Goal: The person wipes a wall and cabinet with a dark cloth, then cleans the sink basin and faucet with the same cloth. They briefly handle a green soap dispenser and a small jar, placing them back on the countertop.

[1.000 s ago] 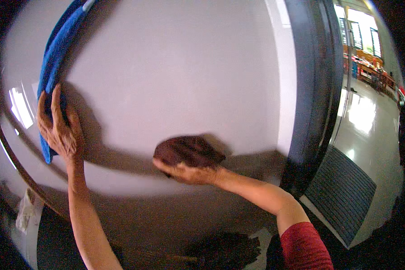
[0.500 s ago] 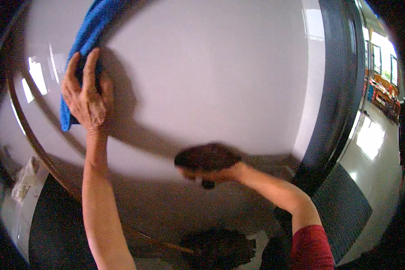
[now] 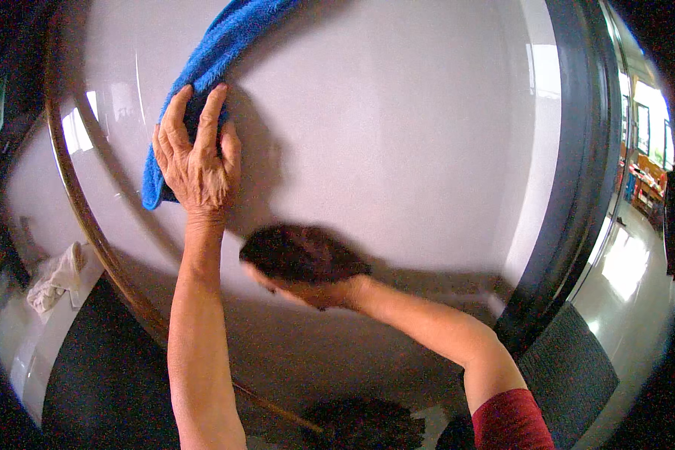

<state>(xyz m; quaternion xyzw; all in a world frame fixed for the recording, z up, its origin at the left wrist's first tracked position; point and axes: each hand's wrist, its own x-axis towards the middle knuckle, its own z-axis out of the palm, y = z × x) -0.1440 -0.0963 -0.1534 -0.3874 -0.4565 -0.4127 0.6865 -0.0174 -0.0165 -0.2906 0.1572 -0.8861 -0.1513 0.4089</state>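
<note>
Grasping a dark brown, slightly blurred cloth, our right hand is working low at a pale, glossy panel; our left hand is resting, fingers spread, on a fluffy, bright-blue towel at upper left.

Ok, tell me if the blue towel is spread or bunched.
Bunched: the blue towel forms a narrow, ridged strip under the left hand.

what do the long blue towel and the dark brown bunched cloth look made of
The long blue towel looks like soft terry or microfibre, matte, from its fuzzy pile. The dark brown bunched cloth seems matte fabric: no sheen shows, though blur hides the weave.
</note>
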